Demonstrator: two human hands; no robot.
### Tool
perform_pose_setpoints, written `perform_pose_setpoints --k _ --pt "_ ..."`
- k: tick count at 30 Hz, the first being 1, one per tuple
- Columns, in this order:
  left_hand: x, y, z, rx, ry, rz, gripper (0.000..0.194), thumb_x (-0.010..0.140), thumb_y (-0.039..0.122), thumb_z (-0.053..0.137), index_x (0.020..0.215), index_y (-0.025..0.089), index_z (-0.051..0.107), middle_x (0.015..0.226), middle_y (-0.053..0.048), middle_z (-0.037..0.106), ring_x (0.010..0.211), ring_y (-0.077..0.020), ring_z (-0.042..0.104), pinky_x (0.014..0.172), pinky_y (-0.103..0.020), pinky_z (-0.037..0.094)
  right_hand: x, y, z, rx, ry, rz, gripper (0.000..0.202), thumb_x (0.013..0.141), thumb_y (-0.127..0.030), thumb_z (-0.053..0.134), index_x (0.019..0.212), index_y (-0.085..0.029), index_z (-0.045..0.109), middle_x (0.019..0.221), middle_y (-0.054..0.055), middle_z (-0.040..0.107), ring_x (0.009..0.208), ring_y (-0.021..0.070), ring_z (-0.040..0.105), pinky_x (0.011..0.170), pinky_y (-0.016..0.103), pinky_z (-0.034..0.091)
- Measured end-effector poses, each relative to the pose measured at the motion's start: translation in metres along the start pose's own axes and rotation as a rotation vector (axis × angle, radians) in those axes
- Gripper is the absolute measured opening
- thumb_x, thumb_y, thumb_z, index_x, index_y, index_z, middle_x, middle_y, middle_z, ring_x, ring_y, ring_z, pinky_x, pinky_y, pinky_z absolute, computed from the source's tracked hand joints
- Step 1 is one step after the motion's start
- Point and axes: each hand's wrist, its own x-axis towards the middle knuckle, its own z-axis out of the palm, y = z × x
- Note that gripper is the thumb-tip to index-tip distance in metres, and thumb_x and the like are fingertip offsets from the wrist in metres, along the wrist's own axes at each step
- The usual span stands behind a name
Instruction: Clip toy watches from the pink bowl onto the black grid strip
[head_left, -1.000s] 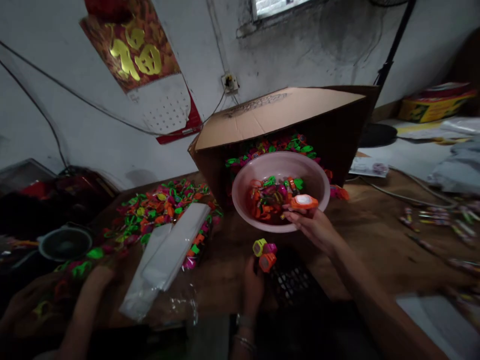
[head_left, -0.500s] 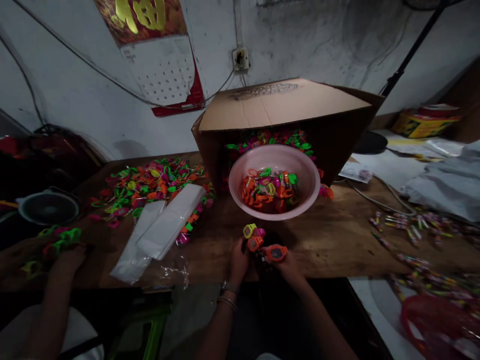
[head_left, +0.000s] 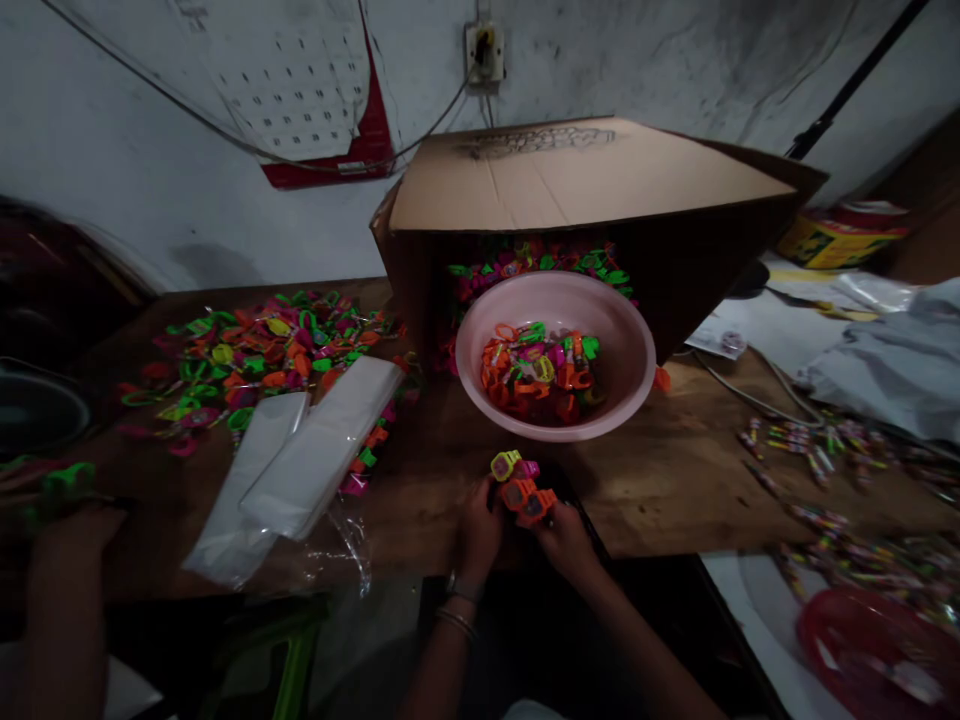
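No readable writing anywhere. Left hand (head_left: 480, 530) and right hand (head_left: 564, 537) both pinch a bunch of small orange, yellow and pink plastic toy watches (head_left: 520, 487), just below the pink plastic bowl (head_left: 630, 345).

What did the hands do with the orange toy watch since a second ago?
The right hand lifted an orange plastic toy watch from the pink plastic bowl and brought it down to the left hand, which holds a small bunch of watches. Bowl and cardboard box stayed put.
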Motion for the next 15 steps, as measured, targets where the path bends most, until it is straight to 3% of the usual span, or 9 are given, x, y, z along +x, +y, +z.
perform_pose_setpoints --k 8,12,15 --pt "0.001 -0.002 0.001 0.016 0.012 -0.031 0.031 0.078 0.014 0.050 0.105 0.015 0.066 0.109 -0.010 0.069 0.103 -0.0236 0.061 0.096 -0.037 0.044 -0.005 0.006 0.008 -0.152 0.205 -0.116 0.011 0.071 -0.025 0.058 0.076 -0.019 0.066 0.091 0.011 0.066 0.085 0.0240 0.060 0.076 0.035 0.048" --pt "0.003 -0.008 0.002 0.014 0.011 -0.014 0.033 0.078 0.013 0.049 0.106 0.015 0.066 0.110 -0.011 0.069 0.103 -0.0240 0.062 0.095 -0.037 0.045 0.000 0.007 0.006 -0.253 0.151 -0.146 0.009 0.072 -0.021 0.058 0.074 -0.018 0.066 0.077 0.010 0.066 0.077 0.0246 0.058 0.070 0.035 0.045" --pt "0.003 -0.010 0.002 0.021 0.030 -0.036 0.034 0.076 0.012 0.050 0.106 0.015 0.066 0.113 -0.011 0.068 0.106 -0.0244 0.061 0.097 -0.037 0.044 0.002 -0.001 -0.010 -0.290 0.004 -0.107 0.010 0.070 -0.015 0.057 0.074 -0.019 0.066 0.080 0.009 0.068 0.078 0.0242 0.060 0.070 0.034 0.046"
